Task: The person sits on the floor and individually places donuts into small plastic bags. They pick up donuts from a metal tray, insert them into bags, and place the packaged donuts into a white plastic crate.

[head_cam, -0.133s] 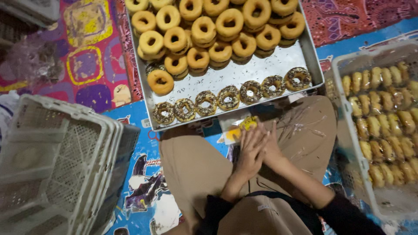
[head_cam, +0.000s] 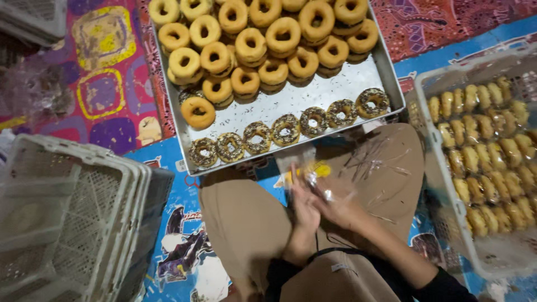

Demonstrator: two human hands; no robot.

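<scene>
Sitting cross-legged on the floor, you are pressing your two hands together over your lap, just below the near edge of the metal tray (head_cam: 358, 84). Your left hand (head_cam: 305, 215) is lying with its palm against your right hand (head_cam: 341, 207), and between them you are gripping a small clear plastic wrapper (head_cam: 316, 182) that is catching the light; a yellow scrap is showing just above it. Both hands are closing on that wrapper, though motion blur is hiding exactly how the fingers are curling.

The tray is resting on the patterned mat (head_cam: 100, 84) just beyond your knees. Plain glazed-brown doughnuts (head_cam: 268, 39) are piling up across its far half, some stacked on others, while a single row of chocolate-topped doughnuts with sprinkles (head_cam: 288, 130) is running along its near edge, each touching or nearly touching the next. One plain doughnut (head_cam: 197, 112) is sitting alone at the left, just above that row.

To your right, a white plastic crate (head_cam: 447, 184) is holding rows of small pale pastries (head_cam: 492, 145). To your left, a stack of white lattice crates (head_cam: 72, 218) is standing, nested one inside another, near your left knee.
</scene>
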